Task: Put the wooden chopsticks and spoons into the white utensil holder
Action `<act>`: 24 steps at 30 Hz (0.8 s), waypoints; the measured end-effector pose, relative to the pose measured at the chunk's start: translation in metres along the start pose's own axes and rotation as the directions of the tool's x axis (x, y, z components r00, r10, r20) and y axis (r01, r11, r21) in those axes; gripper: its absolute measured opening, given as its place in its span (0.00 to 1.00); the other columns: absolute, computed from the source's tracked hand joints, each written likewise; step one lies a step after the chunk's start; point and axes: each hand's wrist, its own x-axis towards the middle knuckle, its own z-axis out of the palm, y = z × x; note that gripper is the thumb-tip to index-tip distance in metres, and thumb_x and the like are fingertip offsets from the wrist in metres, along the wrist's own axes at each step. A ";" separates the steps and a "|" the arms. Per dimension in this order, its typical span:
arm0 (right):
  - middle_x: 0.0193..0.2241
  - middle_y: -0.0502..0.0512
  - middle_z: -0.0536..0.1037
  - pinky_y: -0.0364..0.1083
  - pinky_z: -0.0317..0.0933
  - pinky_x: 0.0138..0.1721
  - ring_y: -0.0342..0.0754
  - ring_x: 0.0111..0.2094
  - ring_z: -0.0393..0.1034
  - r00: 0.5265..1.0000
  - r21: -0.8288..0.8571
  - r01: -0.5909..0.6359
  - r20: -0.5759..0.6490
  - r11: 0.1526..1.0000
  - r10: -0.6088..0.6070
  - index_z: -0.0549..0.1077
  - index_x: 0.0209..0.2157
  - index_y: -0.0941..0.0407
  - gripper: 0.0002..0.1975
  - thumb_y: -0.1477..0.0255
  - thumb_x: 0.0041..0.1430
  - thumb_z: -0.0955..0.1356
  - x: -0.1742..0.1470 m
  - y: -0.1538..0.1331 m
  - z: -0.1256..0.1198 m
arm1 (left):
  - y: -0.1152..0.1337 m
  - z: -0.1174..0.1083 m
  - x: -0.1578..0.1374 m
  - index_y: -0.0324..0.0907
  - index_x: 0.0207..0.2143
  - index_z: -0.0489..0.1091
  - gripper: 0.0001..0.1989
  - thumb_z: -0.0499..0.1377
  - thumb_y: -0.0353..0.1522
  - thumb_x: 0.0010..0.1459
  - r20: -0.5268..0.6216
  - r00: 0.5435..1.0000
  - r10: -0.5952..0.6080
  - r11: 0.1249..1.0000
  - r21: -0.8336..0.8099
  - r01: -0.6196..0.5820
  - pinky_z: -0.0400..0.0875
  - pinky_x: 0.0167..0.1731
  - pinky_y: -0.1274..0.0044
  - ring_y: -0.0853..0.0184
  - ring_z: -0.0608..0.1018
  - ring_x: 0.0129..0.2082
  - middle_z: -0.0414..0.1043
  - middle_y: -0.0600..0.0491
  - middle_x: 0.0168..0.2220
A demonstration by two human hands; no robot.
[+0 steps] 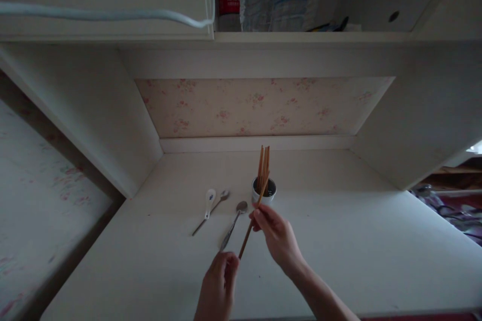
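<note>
A chopstick [246,241] is pinched between the right hand's [277,234] thumb and fingers, slanted before a white cup [269,201] of upright chopsticks [264,164]. Its lower end is met by the curled left hand [219,281]; whether gripped cannot be told. Leftward, two metal spoons [241,207] and a white spoon [210,199] are laid on the surface [324,245].

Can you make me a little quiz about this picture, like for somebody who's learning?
1. How many spoons lie on the white surface?
2. True or false: the right hand holds a chopstick.
3. What stands in the cup? A: pens. B: chopsticks. C: straws.

Key:
1. Three: one white spoon and two metal spoons.
2. True.
3. B.
</note>
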 end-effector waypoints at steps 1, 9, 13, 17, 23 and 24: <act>0.30 0.52 0.77 0.43 0.67 0.30 0.44 0.29 0.70 0.997 -0.008 0.055 -0.060 0.998 -0.056 0.73 0.42 0.56 0.15 0.61 0.58 0.67 0.008 -0.009 -0.008 | -0.001 0.002 0.002 0.42 0.35 0.69 0.17 0.46 0.42 0.64 -0.006 1.000 -0.007 1.000 -0.009 0.007 0.71 0.29 0.79 0.67 0.77 0.28 0.74 0.50 0.29; 0.34 0.51 0.75 0.44 0.69 0.29 0.42 0.26 0.72 0.789 -0.301 0.317 -0.443 0.900 -0.426 0.71 0.42 0.54 0.16 0.60 0.54 0.68 0.103 -0.076 -0.075 | -0.017 0.009 0.009 0.42 0.33 0.70 0.16 0.47 0.39 0.65 0.028 0.999 0.046 0.999 0.002 -0.046 0.67 0.29 0.82 0.70 0.75 0.26 0.73 0.52 0.27; 0.32 0.52 0.78 0.44 0.68 0.31 0.45 0.27 0.75 0.841 -0.559 0.183 -0.338 0.809 -0.423 0.72 0.41 0.54 0.15 0.60 0.56 0.65 0.124 -0.061 -0.082 | -0.017 0.009 0.006 0.43 0.33 0.69 0.15 0.47 0.38 0.65 0.043 0.997 0.060 0.998 0.020 -0.061 0.66 0.28 0.82 0.70 0.74 0.26 0.72 0.53 0.27; 0.33 0.50 0.80 0.43 0.65 0.34 0.45 0.31 0.75 0.921 -0.749 0.021 -0.243 0.662 -0.304 0.73 0.40 0.52 0.12 0.63 0.59 0.62 0.125 -0.033 -0.078 | -0.017 0.009 0.005 0.43 0.32 0.68 0.15 0.46 0.38 0.65 0.050 0.996 0.069 0.995 0.069 -0.072 0.64 0.26 0.82 0.71 0.72 0.25 0.71 0.54 0.26; 0.32 0.52 0.80 0.43 0.60 0.34 0.47 0.34 0.73 0.955 -0.817 -0.031 -0.195 0.576 -0.225 0.75 0.37 0.51 0.11 0.65 0.57 0.63 0.122 -0.008 -0.070 | -0.016 0.009 0.006 0.43 0.32 0.68 0.15 0.45 0.37 0.66 0.072 0.993 0.098 0.988 0.116 -0.106 0.64 0.27 0.82 0.71 0.73 0.26 0.71 0.54 0.26; 0.32 0.52 0.80 0.43 0.60 0.33 0.47 0.34 0.73 0.959 -0.823 -0.029 -0.184 0.567 -0.217 0.75 0.36 0.51 0.10 0.66 0.56 0.64 0.121 -0.005 -0.069 | -0.016 0.009 0.006 0.43 0.32 0.68 0.15 0.45 0.37 0.66 0.072 0.992 0.103 0.987 0.118 -0.111 0.65 0.28 0.82 0.70 0.73 0.26 0.71 0.54 0.27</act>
